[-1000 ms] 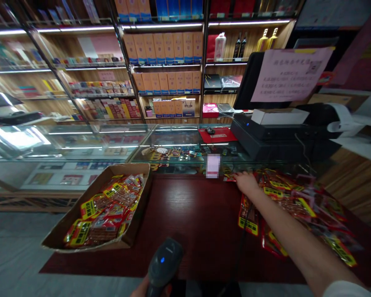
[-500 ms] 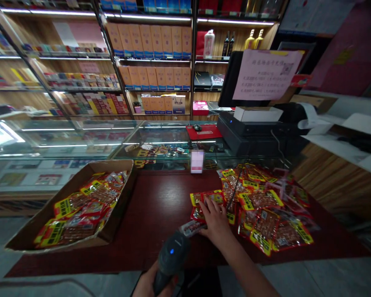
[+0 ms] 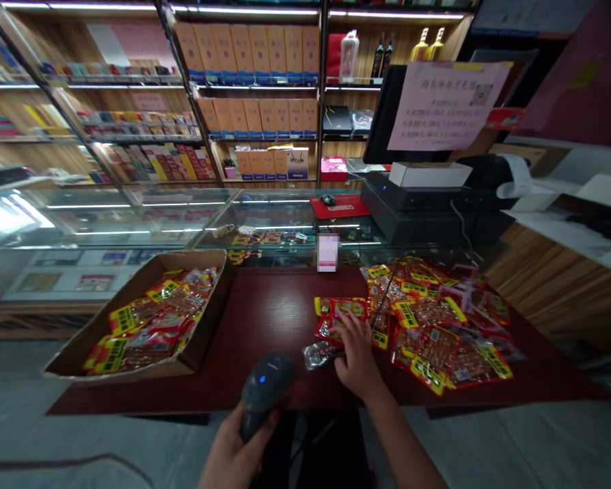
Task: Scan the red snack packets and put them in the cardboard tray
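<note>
My left hand is wrapped around the handle of a dark grey barcode scanner, which shows a small blue light. The scanner is over the near edge of the dark red table, to the left of a shiny clear-and-dark packet. With fingers spread, my right hand rests on red and yellow snack packets, and its thumb is near the shiny packet. Close by on the right lies a loose pile of similar snack packets.
An open cardboard box holding several packets stands at the table's left. Behind are a glass display counter, a mouse on a red mat, and a monitor with a pink paper sign. A thin dark stick or cable crosses the pile.
My left hand has shifted the scanner left, away from the shiny packet. My right hand stays over the packets. The whole view has shifted slightly, with the table appearing higher.
</note>
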Available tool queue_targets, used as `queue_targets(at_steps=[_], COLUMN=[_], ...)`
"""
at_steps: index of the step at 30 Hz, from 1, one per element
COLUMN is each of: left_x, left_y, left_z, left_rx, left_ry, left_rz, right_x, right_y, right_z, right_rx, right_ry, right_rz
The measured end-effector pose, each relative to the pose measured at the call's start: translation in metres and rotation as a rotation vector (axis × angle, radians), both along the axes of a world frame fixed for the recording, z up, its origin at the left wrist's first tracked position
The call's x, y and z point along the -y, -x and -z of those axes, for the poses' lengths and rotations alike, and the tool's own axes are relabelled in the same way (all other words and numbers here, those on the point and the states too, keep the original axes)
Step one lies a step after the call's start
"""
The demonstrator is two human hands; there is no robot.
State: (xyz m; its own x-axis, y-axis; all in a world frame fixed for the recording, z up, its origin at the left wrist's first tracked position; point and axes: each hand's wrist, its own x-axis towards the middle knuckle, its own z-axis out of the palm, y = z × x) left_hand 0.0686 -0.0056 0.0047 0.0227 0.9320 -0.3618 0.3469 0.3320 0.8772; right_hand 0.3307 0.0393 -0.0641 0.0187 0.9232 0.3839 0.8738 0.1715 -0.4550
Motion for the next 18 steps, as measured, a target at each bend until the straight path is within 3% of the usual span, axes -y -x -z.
queue_targets(at_steps=[3,6,10,14,18], left_x=[-0.015,-0.04,-0.075,-0.107,-0.126], left_y=[0.019,0.032,0.029,0.012,-0.012], left_z=[-0.023,-0.052,-0.086,-0.115,-0.138], left_rx=[0.011,0.175,0.296,0.334,0.288], left_ry=[-0.136,-0.287,-0.431,-0.519,-0.494], left_rz=[-0.123,-0.261,-0.277,-0.089,0.272], right_x=[0.001,0.001,0.002,-0.003,-0.006], right_y=[0.001,0.004,0.003,-0.003,-0.009], right_z=[0.001,0.003,0.011,0.029,0.04], right_rx=[-0.005,0.023,0.087,0.111,0.127], right_ry=[-0.058,-0.106,-0.162,-0.277,-0.342], right_rz=[0.057,0.109,0.139,0.124,0.084])
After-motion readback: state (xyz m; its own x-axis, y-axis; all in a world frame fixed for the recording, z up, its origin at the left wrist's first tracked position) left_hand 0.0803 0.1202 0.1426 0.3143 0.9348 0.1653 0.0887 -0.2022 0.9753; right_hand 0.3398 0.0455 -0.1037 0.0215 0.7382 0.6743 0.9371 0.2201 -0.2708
